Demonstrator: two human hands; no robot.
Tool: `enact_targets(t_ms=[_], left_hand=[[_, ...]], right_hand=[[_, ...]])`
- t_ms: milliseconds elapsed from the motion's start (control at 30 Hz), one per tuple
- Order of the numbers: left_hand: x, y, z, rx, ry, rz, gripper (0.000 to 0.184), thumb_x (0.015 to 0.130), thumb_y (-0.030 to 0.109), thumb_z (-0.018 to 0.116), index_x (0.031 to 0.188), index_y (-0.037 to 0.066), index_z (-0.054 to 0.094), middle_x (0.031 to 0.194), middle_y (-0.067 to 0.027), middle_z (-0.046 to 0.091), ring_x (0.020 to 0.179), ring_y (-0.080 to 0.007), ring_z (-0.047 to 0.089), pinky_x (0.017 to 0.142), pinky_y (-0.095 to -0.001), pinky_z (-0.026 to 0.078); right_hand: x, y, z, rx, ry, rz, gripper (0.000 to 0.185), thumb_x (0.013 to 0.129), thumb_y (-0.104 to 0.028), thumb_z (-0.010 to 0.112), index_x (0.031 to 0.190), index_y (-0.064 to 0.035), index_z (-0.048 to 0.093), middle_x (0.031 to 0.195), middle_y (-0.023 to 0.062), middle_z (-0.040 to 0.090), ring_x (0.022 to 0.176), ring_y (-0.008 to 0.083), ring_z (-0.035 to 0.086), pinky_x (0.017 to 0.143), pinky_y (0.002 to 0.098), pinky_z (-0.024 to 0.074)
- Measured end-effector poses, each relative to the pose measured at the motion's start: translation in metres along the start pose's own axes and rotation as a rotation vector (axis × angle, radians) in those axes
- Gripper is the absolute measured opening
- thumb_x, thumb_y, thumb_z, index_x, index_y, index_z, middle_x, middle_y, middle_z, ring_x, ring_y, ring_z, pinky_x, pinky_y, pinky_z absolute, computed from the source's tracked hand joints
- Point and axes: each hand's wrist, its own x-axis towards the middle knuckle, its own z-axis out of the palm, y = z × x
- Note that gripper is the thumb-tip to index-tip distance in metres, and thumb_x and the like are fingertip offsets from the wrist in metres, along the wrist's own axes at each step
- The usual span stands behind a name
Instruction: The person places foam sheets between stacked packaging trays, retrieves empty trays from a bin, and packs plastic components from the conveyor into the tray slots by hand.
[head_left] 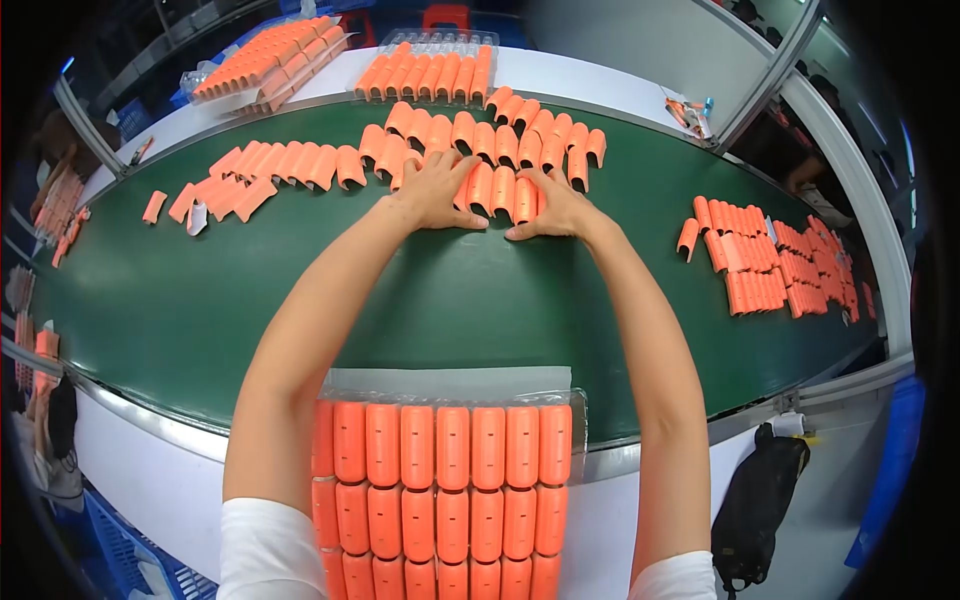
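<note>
My left hand (440, 193) and my right hand (556, 207) reach forward over the green surface. Between them stands a short row of orange curved plastic covers (502, 192), pressed from both ends by my fingers and thumbs. The thumbs point toward each other at the near edge of the row. Just beyond, more orange covers (530, 150) sit in rows, some close against my fingers. Close to my body lies a clear tray (579, 430) filled with rows of the same orange covers, partly hidden by my left forearm.
A green work surface (200, 310) curves across the view. Loose covers (315, 165) lie at the left, and grouped covers (750, 255) at the right. On the white ledge (560, 75) behind stand a partly filled tray (425, 75) and stacked trays (270, 60). A black bag (762, 500) hangs at right.
</note>
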Motion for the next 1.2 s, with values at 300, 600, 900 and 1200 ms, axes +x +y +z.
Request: enact_targets(t_ms=[300, 600, 900, 1200], left_hand=[[-0.009, -0.027, 0.005, 0.028, 0.167, 0.247, 0.108, 0.064, 0.063, 0.080, 0.148, 0.010, 0.037, 0.143, -0.0178, 0.042, 0.137, -0.0328, 0.035, 0.113, -0.0504, 0.028], [-0.005, -0.006, -0.017, 0.086, 0.055, 0.341, 0.102, 0.066, 0.060, 0.079, 0.142, 0.003, 0.041, 0.122, -0.0129, 0.057, 0.119, -0.0302, 0.055, 0.104, -0.0451, 0.040], [0.012, 0.009, 0.006, -0.168, 0.036, 0.299, 0.101, 0.060, 0.055, 0.085, 0.131, -0.006, 0.047, 0.129, -0.0246, 0.057, 0.121, -0.0376, 0.055, 0.100, -0.0430, 0.047], [0.002, 0.014, 0.014, -0.205, -0.019, 0.189, 0.093, 0.054, 0.045, 0.091, 0.125, -0.002, 0.053, 0.119, -0.0178, 0.057, 0.110, -0.0333, 0.059, 0.094, -0.0419, 0.049]], right_hand=[[-0.005, -0.002, -0.007, -0.042, -0.047, -0.020, 0.120, 0.052, -0.050, 0.090, 0.153, -0.0289, 0.028, 0.154, 0.0194, 0.026, 0.139, 0.0395, 0.037, 0.111, 0.0524, 0.0382], [-0.001, -0.002, -0.008, -0.052, -0.026, -0.059, 0.114, 0.053, -0.050, 0.089, 0.150, -0.0273, 0.034, 0.148, 0.0188, 0.034, 0.134, 0.0405, 0.043, 0.109, 0.0518, 0.0400], [0.019, 0.017, 0.003, -0.108, 0.078, -0.274, 0.111, 0.050, -0.052, 0.088, 0.144, -0.0125, 0.046, 0.152, 0.0226, 0.037, 0.140, 0.0365, 0.036, 0.113, 0.0484, 0.0355], [0.005, 0.022, 0.013, 0.155, 0.122, -0.342, 0.099, 0.045, -0.031, 0.093, 0.133, -0.0078, 0.053, 0.129, 0.0125, 0.056, 0.119, 0.0303, 0.056, 0.101, 0.0403, 0.0462]])
